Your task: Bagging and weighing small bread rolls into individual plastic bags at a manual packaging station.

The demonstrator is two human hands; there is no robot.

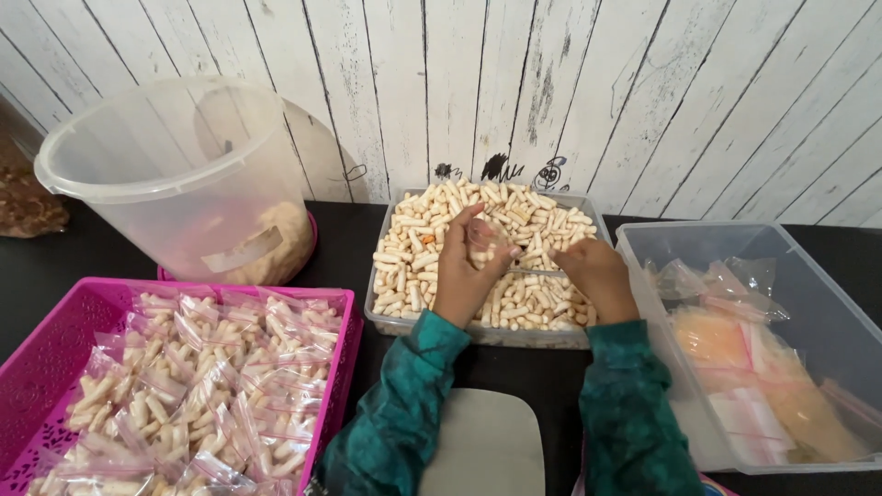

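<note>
A clear rectangular tub (386,317) full of pale stick-shaped snacks (413,248) sits in the middle of the dark table. Above it, my left hand (462,271) holds up a small clear plastic bag (484,237) by its mouth. My right hand (595,274) rests on the snacks just to the right, fingers closed near the bag's opening; what it grips I cannot tell. Both arms wear dark teal patterned sleeves.
A pink basket (37,367) at the left holds several filled small bags. Behind it stands a large clear bucket (165,174) with some snacks at the bottom. A clear bin (827,303) at the right holds empty bags. A grey flat scale (487,445) lies near me. A white plank wall stands behind.
</note>
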